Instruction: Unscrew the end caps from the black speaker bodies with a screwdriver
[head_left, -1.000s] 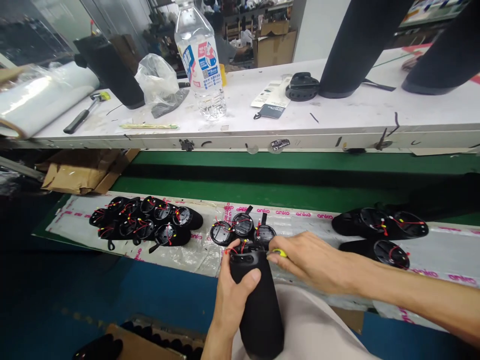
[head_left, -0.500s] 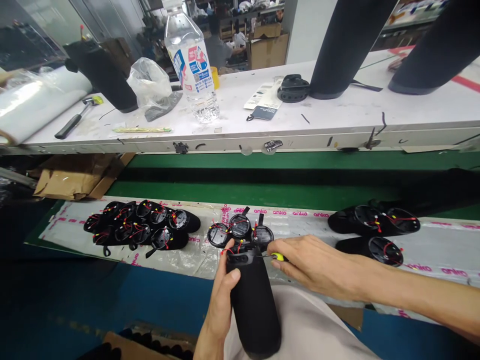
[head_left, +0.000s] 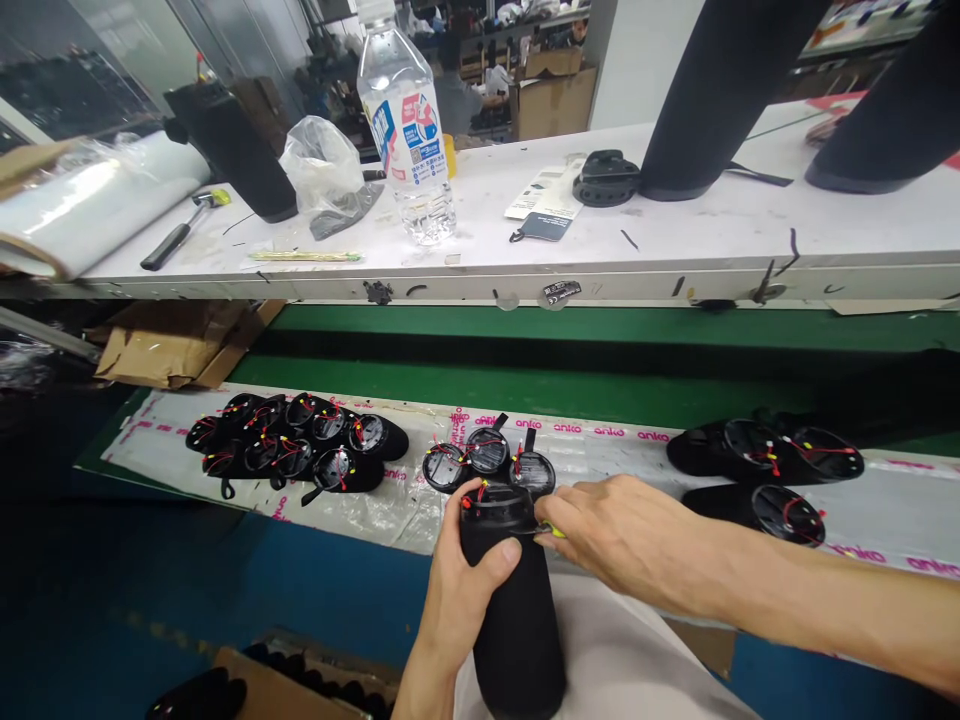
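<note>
Left hand clasps the tube; right hand pinches a tool; tube looks firm, grippy; hold mid-body; wires seem fragile.

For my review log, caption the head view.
Left hand grips black cylinder; right hand holds partly yellow tool near its upper end.

A single camera on the person's head looks forward and down over a lap in pale beige cloth, seen at the near edge. It sits close above the bare left hand and bare right hand, which meet near the middle; the right forearm enters from the right side. The wide view runs from a blue floor at near left, across a long green work surface and a raised white shelf, to brown cardboard boxes at the far side.
</note>
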